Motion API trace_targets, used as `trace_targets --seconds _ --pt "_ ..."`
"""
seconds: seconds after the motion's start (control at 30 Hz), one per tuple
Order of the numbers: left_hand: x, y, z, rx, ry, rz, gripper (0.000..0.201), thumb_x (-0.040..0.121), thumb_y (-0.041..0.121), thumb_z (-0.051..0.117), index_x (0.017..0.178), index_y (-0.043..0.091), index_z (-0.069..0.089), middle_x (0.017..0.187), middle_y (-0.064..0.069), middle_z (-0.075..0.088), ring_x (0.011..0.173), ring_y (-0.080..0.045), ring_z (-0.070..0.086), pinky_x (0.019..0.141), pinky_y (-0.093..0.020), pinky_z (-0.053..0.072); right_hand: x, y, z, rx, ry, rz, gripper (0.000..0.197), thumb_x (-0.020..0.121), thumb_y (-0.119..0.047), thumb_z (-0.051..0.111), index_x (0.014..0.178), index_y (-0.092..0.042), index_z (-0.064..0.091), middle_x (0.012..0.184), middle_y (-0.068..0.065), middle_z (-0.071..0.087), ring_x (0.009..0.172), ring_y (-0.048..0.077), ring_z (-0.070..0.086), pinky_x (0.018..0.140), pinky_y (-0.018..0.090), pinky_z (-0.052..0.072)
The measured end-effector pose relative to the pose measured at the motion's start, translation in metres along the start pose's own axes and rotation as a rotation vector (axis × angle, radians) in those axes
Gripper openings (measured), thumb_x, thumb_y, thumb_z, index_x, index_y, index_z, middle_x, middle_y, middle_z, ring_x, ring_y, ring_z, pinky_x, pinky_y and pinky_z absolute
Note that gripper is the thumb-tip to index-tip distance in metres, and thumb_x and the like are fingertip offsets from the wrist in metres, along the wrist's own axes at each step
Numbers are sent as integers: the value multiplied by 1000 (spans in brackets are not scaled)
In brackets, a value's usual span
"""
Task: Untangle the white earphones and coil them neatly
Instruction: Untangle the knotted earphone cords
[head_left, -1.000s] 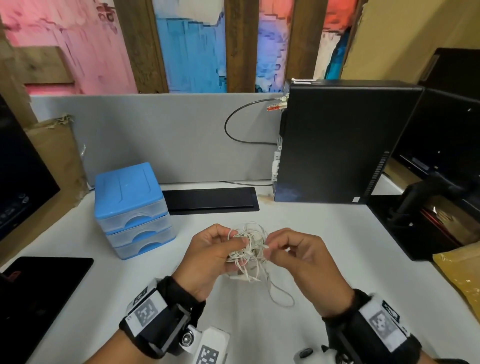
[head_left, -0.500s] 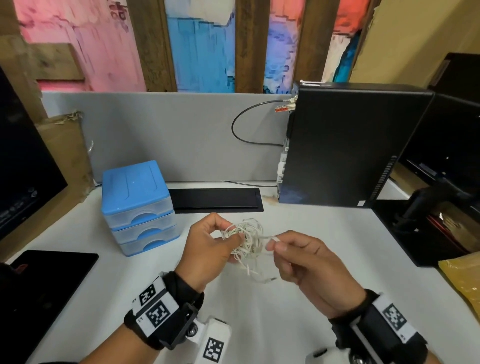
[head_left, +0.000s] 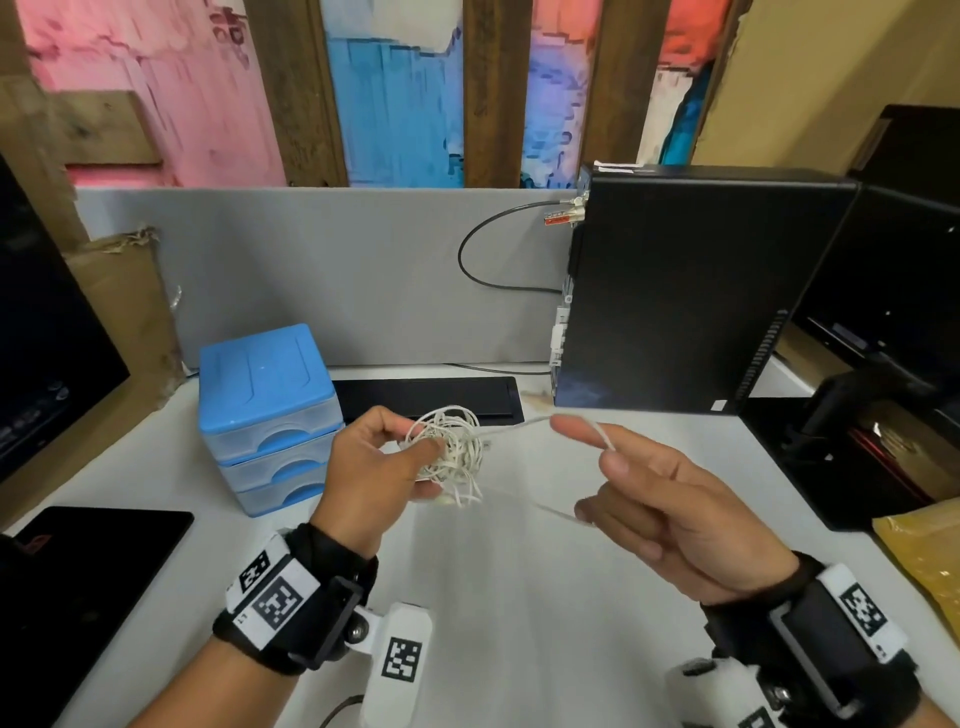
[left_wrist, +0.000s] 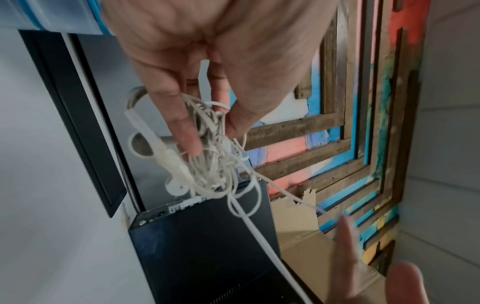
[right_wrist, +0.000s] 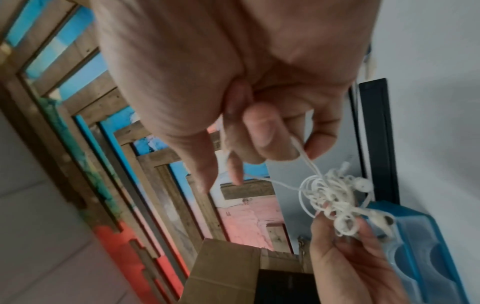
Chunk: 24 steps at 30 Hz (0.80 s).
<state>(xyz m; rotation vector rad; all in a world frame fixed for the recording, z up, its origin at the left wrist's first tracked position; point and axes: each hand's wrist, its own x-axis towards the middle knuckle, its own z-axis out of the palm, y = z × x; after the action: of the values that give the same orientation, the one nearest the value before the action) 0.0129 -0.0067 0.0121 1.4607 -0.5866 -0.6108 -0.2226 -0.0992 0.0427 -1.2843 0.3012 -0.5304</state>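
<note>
Left grip: left hand (head_left: 376, 462) clamped on the tangled bundle of the white earphones (head_left: 451, 457), thumb and fingers curled round the wad; wrist view shows fingertips (left_wrist: 187, 131) pinching into the knot.
Right grip: right hand (head_left: 670, 499) holds one strand (head_left: 519, 427) drawn out of the bundle; strand runs over the extended index finger and is pinched against the thumb, other fingers loosely curled. Right wrist view shows cord caught between fingers (right_wrist: 270, 142).
Strand: fairly taut between the two hands; a second thinner run goes from the bundle toward the lower right fingers, blurred.
Earphones location: held in the air above the worktop (head_left: 519, 597), near-centre, not touching it.
Earphones look: thin off-white cable, many small loops crossed over each other; earbuds (right_wrist: 362, 184) and an inline piece visible in the wad, a few loops hanging below the left hand.
Progress: early, my read. One length pulled free; most of the cable is in the knot. No coil started.
Left to do: free remaining loops, straighten the full cable, then wind it.
Surroundings: blue drawer unit (head_left: 267, 410) left of the hands, black computer tower (head_left: 691, 291) far right, grey partition behind.
</note>
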Motion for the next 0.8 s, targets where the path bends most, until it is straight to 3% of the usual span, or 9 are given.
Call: trace_targets --seconds 0.07,0.1,0.17,0.23,0.3,0.37,0.47,0.63,0.8 --pt "1 -4 2 10 6 -26 23 82 -6 74 75 7 56 96 -20 69 63 -20 72 49 -28 55 -4 -6 1 -18 -46 -128 39 80 -49 76 104 -19 77 61 2 62 63 20 60 91 44 37" --pt "2 -5 1 6 6 -42 24 82 -6 74 75 8 56 94 -20 68 60 -17 71 48 -27 54 -6 -10 2 -27 -85 -180 30 84 -44 73 95 -16 77 87 9 74 91 26 68 101 45 37" --pt "2 -5 1 -16 -2 -63 25 81 -5 75 73 10 56 89 -19 67 59 -15 70 47 -27 53 -9 -15 4 -23 -165 -213 22 87 -32 68 80 -13 74 132 19 63 136 30 48 114 53 24" --pt "3 -2 -1 -11 -6 -51 25 80 -4 76 73 10 57 92 -22 67 64 -21 71 49 -29 54 -7 -15 8 -2 -211 -224 24 83 -27 67 67 -10 69 142 23 54 145 28 36 115 55 21" --pt "3 0 -3 17 11 -2 23 80 -2 76 74 10 58 99 -22 68 71 -29 73 53 -33 57 -6 -13 12 25 -120 -197 37 79 -33 72 55 -6 60 122 24 67 130 33 54 107 49 39" --pt "2 3 -4 21 11 69 22 81 -3 76 76 9 58 99 -20 68 73 -33 73 56 -37 59 -5 -12 11 99 -26 -96 52 73 -45 78 56 -2 55 76 24 70 77 38 71 79 40 56" --pt "-5 10 -1 -1 -21 171 18 83 -6 72 82 2 57 81 -4 73 68 -26 74 56 -37 60 -1 -13 10 83 -19 168 64 75 -64 70 80 -1 63 54 22 58 33 24 50 52 32 52" --pt "-21 12 10 25 -86 299 21 82 -5 74 82 10 59 84 0 72 79 -26 75 65 -42 62 6 0 21 -81 -15 369 69 77 -64 61 112 -4 62 71 29 64 30 21 39 47 29 49" --pt "-42 5 25 130 -192 369 20 82 -3 74 85 10 60 84 8 71 77 -13 74 59 -29 58 6 10 31 -192 72 267 45 82 -48 64 95 -5 64 58 10 51 40 15 32 46 26 36"
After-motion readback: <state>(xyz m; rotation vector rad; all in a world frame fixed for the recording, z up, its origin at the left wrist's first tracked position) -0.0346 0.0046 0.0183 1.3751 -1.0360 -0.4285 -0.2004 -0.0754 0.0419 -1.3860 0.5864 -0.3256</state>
